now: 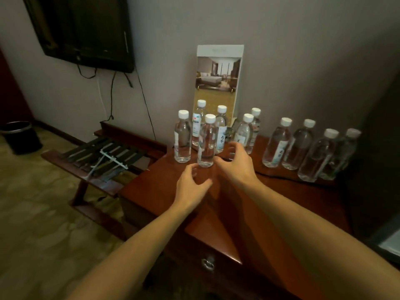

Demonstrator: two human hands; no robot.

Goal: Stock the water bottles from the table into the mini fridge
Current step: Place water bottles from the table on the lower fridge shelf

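Several clear water bottles with white caps stand upright on a reddish wooden table (281, 204). The nearest bottle (207, 146) stands in front of a group by the wall, with another bottle (183, 139) to its left. A second row of bottles (307, 148) stands at the right. My left hand (191, 185) hovers just in front of the nearest bottle, fingers spread and loosely curved, holding nothing. My right hand (237, 161) is just right of that bottle, fingers spread and empty. A dark edge at the far right (385, 245) may be the mini fridge.
A brochure card (218, 79) leans on the wall behind the bottles. A wooden luggage rack (97, 161) stands left of the table, a black bin (20, 135) beyond it. A wall TV (82, 29) hangs above with dangling cables. A drawer handle (208, 263) is below the tabletop.
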